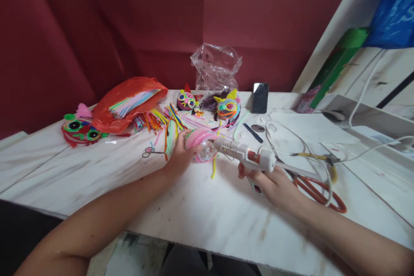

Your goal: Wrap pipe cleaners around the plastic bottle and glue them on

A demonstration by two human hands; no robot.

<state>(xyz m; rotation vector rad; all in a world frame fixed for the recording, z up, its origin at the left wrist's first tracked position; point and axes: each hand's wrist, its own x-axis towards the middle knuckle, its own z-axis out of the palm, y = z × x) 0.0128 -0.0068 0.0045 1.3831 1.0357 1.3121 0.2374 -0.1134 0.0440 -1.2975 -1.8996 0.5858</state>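
My left hand (181, 155) is closed on the side of a clear plastic ball (207, 152) wrapped partly in pink pipe cleaners (198, 136). In my right hand (270, 183) is a white hot glue gun (241, 152), gripped by its handle. The gun's nozzle points left at the bare clear part of the ball; whether the tip touches it I cannot tell. A yellow pipe cleaner (213, 168) sticks out below the ball. Small scissors (149, 152) lie left of my left hand.
Behind are a red bag (129, 88) of pipe cleaners, several decorated animal heads (84, 127), a clear plastic bag (215, 67) and a phone (260, 98). To the right, white cables (297, 136) and orange-handled pliers (323, 194) lie on the white table (194, 220).
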